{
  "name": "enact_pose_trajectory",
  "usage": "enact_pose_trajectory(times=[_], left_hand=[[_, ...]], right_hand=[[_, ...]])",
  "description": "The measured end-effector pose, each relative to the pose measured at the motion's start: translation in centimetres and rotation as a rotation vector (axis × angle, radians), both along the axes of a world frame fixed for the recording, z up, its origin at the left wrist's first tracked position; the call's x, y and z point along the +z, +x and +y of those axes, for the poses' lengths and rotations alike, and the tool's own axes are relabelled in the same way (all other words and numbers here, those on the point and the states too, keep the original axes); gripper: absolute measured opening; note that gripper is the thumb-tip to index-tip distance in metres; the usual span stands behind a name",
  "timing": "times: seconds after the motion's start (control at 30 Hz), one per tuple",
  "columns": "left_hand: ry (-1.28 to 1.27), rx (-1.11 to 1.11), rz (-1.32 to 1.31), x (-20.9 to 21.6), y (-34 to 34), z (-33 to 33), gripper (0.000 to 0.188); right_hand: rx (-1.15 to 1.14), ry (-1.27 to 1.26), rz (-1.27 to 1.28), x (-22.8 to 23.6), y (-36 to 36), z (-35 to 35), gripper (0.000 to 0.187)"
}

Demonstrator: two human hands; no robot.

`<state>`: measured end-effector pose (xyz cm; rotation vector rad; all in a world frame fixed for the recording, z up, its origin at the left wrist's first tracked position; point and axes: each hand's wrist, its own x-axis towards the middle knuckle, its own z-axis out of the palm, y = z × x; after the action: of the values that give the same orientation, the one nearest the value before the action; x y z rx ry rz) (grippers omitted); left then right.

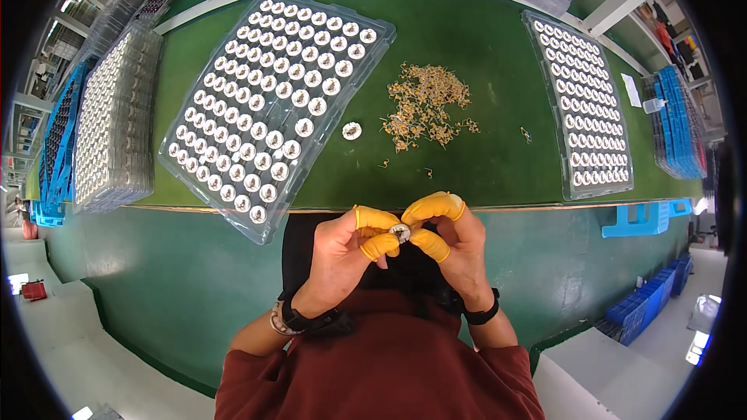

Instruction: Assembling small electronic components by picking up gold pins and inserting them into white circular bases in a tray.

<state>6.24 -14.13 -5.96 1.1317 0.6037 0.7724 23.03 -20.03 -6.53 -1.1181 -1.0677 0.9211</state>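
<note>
In front of my body, just off the table's near edge, I hold a small round white part with a dark metallic middle (pixel 400 232). My left hand (pixel 342 253) pinches it between thumb and finger from the left. From the right, my right hand (pixel 454 245) closes its fingertips at the same part; whether a smaller piece is between them is hidden. Yellow covers sheathe the working fingertips of both hands. One similar round white part (pixel 352 131) lies alone on the green table (pixel 490 163). Beyond it is a heap of tiny yellow components with wire legs (pixel 428 105).
A clear tray of round white parts (pixel 311 157) slants at the left, its near corner past the table edge. Another filled tray (pixel 577 105) lies right. Stacked trays (pixel 117 124) stand far left, blue trays (pixel 678 124) far right. Loose components (pixel 526 134) lie nearby.
</note>
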Motion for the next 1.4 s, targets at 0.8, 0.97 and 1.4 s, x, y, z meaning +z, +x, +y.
enact_pose_trajectory(times=[0.8, 0.97, 1.4], left_hand=[[0.188, 0.046, 0.137, 0.5, 0.0, 0.0, 0.017], [0.231, 0.025, 0.158, -0.2, 0.1, 0.1, 0.018], [0.070, 0.245, 0.348, 3.0, -3.7, 5.1, 0.016]], right_hand=[[0.006, 0.079, -0.368, 1.0, -0.8, -0.4, 0.024], [-0.007, 0.096, -0.409, 0.6, -0.9, -0.5, 0.024], [-0.363, -0.068, -1.119, 1.9, 2.5, 3.1, 0.016]])
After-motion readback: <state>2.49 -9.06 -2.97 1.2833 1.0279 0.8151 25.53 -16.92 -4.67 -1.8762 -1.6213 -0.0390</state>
